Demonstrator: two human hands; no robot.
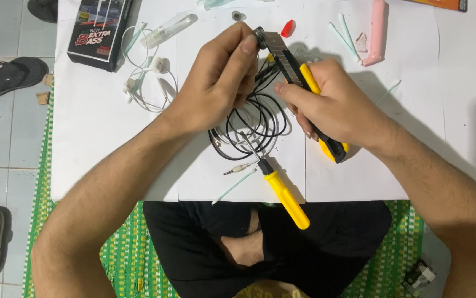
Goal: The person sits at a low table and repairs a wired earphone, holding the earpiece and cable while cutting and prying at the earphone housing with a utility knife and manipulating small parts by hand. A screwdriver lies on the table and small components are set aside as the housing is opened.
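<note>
My left hand (221, 77) pinches a small dark earbud (259, 36) at its fingertips, above a coil of black cable (252, 124). My right hand (337, 105) grips a yellow and black utility knife (304, 77), and its extended blade (277, 47) touches the earbud. A yellow-handled screwdriver (282, 193) lies on the white sheet (354, 176) below the coil, beside the cable's plug (237, 169).
White earphones (147, 83) and a black box (100, 30) lie at the upper left. A pink tool (377, 30), cotton swabs (341, 30), a red cap (287, 27) and a clear tube (169, 27) sit along the top. Sandals (9, 74) rest on the floor at left.
</note>
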